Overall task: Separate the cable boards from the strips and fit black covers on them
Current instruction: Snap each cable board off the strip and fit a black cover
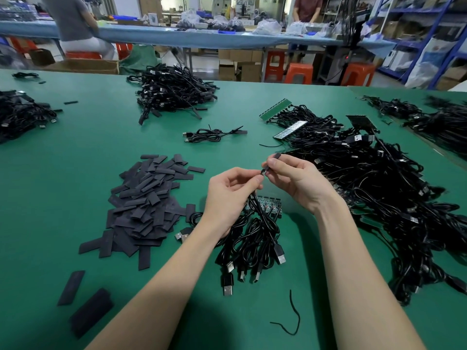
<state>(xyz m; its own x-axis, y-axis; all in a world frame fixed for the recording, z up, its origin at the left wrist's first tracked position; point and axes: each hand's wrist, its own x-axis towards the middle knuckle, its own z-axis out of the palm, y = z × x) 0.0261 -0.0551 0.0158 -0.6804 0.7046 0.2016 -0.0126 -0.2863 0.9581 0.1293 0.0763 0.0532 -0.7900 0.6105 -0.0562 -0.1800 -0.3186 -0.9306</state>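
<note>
Head view: left hand (228, 195) pinching cable (257, 210) near its board end, steadying it; right hand (290, 178) pinching black cover (274, 159), probably sliding it over the board. Both grips above strip (267, 208) on green counter (101, 137); cover pile (149, 203) left of strip, within reach.

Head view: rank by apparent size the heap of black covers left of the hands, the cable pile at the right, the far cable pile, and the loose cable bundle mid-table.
1. cable pile at the right
2. heap of black covers
3. far cable pile, though distance shrinks it, so this rank is unsure
4. loose cable bundle
</note>
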